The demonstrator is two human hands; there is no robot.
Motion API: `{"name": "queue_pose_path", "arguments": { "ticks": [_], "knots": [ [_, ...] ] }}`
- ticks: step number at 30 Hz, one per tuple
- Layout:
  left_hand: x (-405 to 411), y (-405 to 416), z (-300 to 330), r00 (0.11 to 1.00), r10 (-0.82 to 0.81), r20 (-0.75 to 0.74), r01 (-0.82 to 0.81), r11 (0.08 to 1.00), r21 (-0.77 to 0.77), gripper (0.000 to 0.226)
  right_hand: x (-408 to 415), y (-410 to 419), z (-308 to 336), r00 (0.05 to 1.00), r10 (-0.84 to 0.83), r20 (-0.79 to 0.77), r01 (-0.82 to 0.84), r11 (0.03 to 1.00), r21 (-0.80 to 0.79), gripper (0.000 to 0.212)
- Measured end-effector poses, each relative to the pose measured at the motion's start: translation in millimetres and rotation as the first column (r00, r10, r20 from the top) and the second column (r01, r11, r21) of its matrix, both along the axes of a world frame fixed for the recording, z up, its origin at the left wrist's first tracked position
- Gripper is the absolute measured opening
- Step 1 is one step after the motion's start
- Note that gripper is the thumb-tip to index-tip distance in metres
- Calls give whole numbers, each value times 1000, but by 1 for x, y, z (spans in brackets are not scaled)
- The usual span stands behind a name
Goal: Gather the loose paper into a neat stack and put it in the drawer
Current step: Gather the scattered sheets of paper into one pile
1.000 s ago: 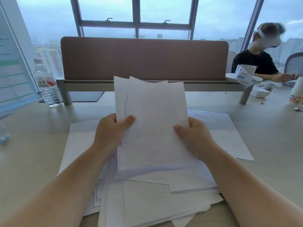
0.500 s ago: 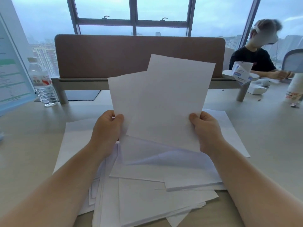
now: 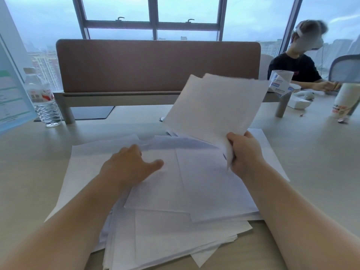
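Now our left hand (image 3: 128, 166) has left the lifted sheets (image 3: 214, 106).
It lies flat on the loose paper (image 3: 175, 227); our right hand (image 3: 244, 152) alone pinches them above the table (image 3: 315, 152).

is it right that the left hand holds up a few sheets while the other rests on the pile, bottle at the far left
Not quite: the head view shows the right hand holding up the sheets, its grip pinched on their lower edge. The left hand is the one that rests on the pile. The bottle does stand at the far left.
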State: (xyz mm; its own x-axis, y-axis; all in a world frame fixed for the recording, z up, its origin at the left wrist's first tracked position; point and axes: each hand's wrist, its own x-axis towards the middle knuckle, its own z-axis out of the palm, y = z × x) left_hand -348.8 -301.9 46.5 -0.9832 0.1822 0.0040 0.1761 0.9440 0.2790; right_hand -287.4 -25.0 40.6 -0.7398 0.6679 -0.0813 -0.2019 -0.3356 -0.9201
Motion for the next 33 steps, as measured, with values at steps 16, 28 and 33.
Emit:
{"name": "queue_pose_path", "arguments": {
  "ticks": [16,28,33],
  "knots": [
    [39,37,10,840,-442,314,-115,422,899,31,-2,-47,-9,995,92,-42,-96,990,-105,23],
    [26,23,4,968,-171,183,-21,672,740,16,3,-32,-1,996,89,-18,-89,996,-14,15],
    [-3,-2,6,979,19,201,-145,757,637,44,3,-28,-3,992,59,109,-82,973,217,15]
  ]
}}
